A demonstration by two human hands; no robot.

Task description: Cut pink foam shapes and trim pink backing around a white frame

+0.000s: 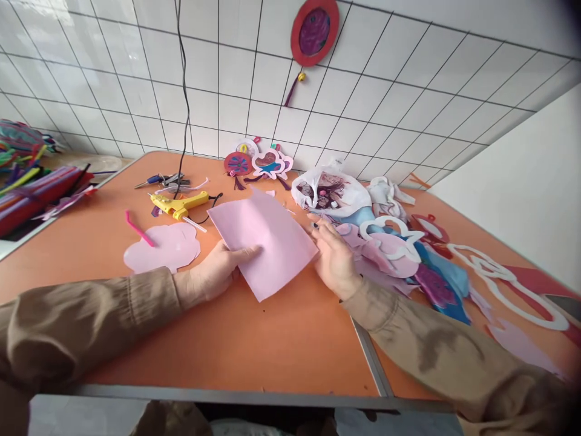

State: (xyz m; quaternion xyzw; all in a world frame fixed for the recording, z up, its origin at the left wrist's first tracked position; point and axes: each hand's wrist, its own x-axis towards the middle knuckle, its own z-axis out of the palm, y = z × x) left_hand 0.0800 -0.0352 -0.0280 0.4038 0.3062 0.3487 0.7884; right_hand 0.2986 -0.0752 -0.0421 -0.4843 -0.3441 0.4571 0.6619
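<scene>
A pink sheet (276,248), perhaps craft foam or felt, is held tilted above the orange table (281,345). My left hand (218,269) pinches its left side, thumb on top and fingers hidden underneath. At the sheet's right corner is my right hand (333,257), its fingers stretched out; whether it touches the edge I cannot tell. To the left lies a pink cloud-shaped cutout (170,245) with a bent bright-pink pipe cleaner (140,229) on it. A yellow glue gun (179,206) rests on its side beyond it, near a clear glue stick (195,224).
Scissors (172,180) and a black cable (183,91) are at the back left. Finished ornaments (267,162) lean near the tiled wall. A white plastic bag (358,197), felt scraps (440,266) and white cutout frames (508,281) crowd the right. Pipe cleaners (40,194) lie far left.
</scene>
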